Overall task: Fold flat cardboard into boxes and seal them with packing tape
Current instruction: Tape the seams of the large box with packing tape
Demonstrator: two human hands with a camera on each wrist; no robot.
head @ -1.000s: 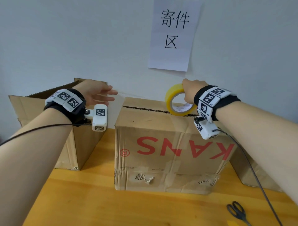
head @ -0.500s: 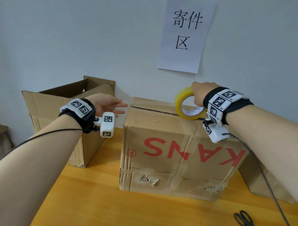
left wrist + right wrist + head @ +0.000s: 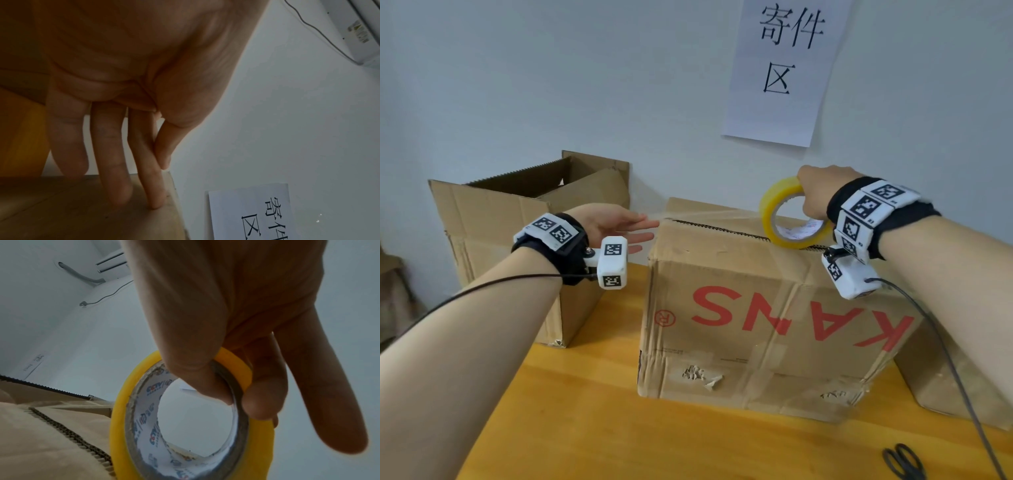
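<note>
Now the right hand (image 3: 815, 195) is seen raised over the right part of the box top, its wrist bent down, with the thumb hooked inside the core of the yellow tape roll (image 3: 787, 214) and the fingers (image 3: 261, 402) curled round the outside of the ring, so the roll is firmly pinched. The roll is held upright on edge, its lower rim touching or just above the top of the closed box (image 3: 767, 329); which of the two cannot be told. A clear strip of tape (image 3: 709, 216) is seen stretched from the roll leftward along the top seam to the box's left edge. The left hand (image 3: 619, 228) is held flat and relaxed at that left edge, palm turned sideways, fingers (image 3: 152, 186) straight and close together, their tips laid against the cardboard at the corner; nothing is gripped by it. The box is stood on the wooden table (image 3: 585, 428), just in front of the wall, with red letters printed upside down on its near face and torn patches of old tape along its bottom. An open box (image 3: 493, 219) is seen behind the left forearm, a paper sign (image 3: 780, 68) is stuck on the wall, and black scissors (image 3: 904, 464) lie at the table's near right corner.
</note>
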